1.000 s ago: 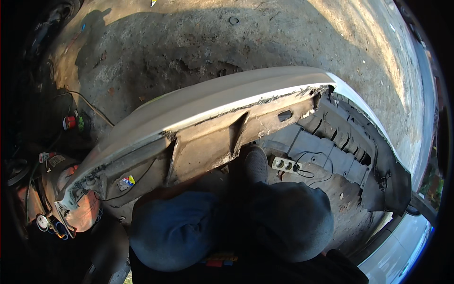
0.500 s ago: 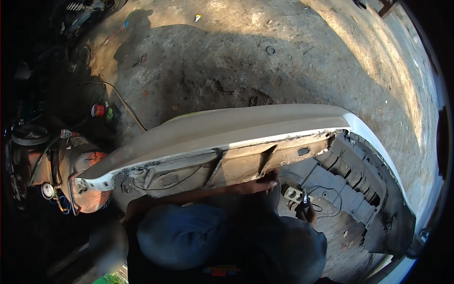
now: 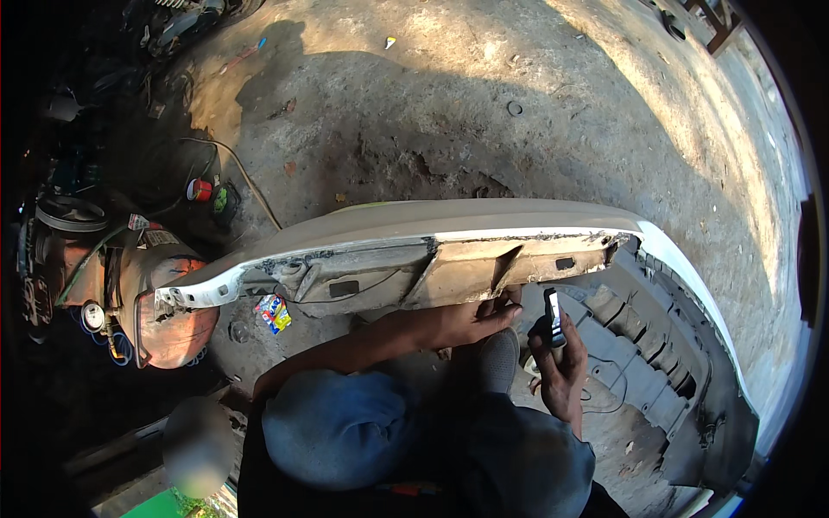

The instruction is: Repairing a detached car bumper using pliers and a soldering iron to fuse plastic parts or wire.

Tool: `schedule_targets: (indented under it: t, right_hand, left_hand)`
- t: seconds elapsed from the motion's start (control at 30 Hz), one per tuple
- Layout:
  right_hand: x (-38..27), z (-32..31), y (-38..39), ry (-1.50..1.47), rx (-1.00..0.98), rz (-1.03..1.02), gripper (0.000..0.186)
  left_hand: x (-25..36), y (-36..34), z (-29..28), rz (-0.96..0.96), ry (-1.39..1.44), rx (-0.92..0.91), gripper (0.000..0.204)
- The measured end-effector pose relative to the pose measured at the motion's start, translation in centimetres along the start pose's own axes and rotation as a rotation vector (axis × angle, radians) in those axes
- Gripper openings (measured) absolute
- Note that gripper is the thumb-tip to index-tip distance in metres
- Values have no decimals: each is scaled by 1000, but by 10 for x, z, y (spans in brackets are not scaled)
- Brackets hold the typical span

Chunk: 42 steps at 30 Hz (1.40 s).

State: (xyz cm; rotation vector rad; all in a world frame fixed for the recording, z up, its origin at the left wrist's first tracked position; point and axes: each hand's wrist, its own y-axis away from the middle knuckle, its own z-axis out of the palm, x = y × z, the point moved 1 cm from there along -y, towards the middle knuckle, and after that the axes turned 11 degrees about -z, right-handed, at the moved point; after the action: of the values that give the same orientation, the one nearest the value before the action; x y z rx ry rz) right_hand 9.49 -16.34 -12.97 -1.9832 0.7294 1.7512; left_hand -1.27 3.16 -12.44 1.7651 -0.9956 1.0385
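A large car bumper (image 3: 553,216), pale outside with a dirty inner side, lies across the floor in front of my bent knees. My left hand (image 3: 494,314) reaches to its near lower edge, fingers curled against it; part of the grip is hidden. To the right of it, my right hand (image 3: 566,371) is raised and closed around a small dark handheld tool (image 3: 553,321) with a bright, striped side. Its exact kind cannot be made out. A thin black cord (image 3: 623,384) loops beside that hand.
At left stands an orange tank (image 3: 177,332) with a gauge (image 3: 92,317) and hoses. A red tin (image 3: 199,190) sits behind it. A colourful packet (image 3: 274,313) lies beneath the bumper. A grey ribbed plastic panel (image 3: 635,345) rests at right. My shoe (image 3: 499,361) is between the hands.
My right hand has lifted from low beside the power strip, bringing the dark tool up near the bumper's edge. The left hand stays at the bumper. The view has shifted slightly.
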Motion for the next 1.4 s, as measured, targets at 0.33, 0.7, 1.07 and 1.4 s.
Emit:
schedule_targets:
  t: [0.33,0.7,1.07,1.4]
  right_hand:
    - [8,-10,11,69,-31,81,50]
    - [3,-4,-3,89,-56,56,51]
    - [-14,-4,-9,249,-214,-80,59]
    - [-65,-21,-10,107,-22,-345,55]
  left_hand:
    - [8,21,-29,-61,-310,-397,48]
    - [145,127,-110,209,-643,632,39]
    - [122,121,-99,24,-523,857,17]
    - [162,86,-73,196,-271,-28,15]
